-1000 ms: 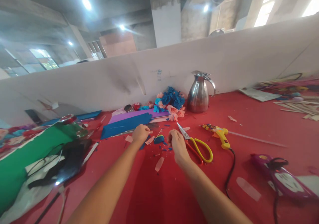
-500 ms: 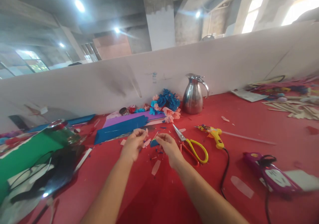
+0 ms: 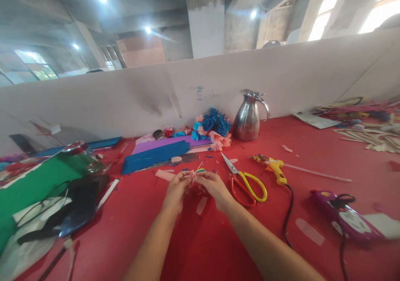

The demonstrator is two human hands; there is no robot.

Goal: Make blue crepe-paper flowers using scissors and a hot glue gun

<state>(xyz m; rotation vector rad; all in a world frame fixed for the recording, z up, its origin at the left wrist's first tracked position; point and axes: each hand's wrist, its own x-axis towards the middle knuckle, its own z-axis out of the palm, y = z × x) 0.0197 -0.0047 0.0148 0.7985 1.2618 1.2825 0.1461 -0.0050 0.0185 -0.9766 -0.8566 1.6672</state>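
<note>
My left hand (image 3: 175,192) and my right hand (image 3: 215,188) meet over the middle of the red table, fingers pinched together. A small piece of pink crepe paper (image 3: 193,175) shows between the fingertips, held by my left hand. From behind my right fingertips a thin pale stem (image 3: 199,166) sticks up, apparently pinched by that hand; its lower end is hidden. Pink paper petals (image 3: 201,205) and tiny blue scraps lie around the hands. Just right of my right hand lie scissors (image 3: 243,181) with one red and one yellow handle, blades partly apart.
Blue paper (image 3: 153,157) lies beyond my hands, near blue and pink paper flowers (image 3: 215,126) and a steel jug (image 3: 247,120). A yellow glue gun (image 3: 275,168) and purple power strip (image 3: 346,216) with cords lie right. Left are a jar (image 3: 83,158) and green sheet (image 3: 46,179).
My hands have come together from apart, so the fingertips now meet around the pink paper. The view has shifted slightly; the things on the table otherwise stay put.
</note>
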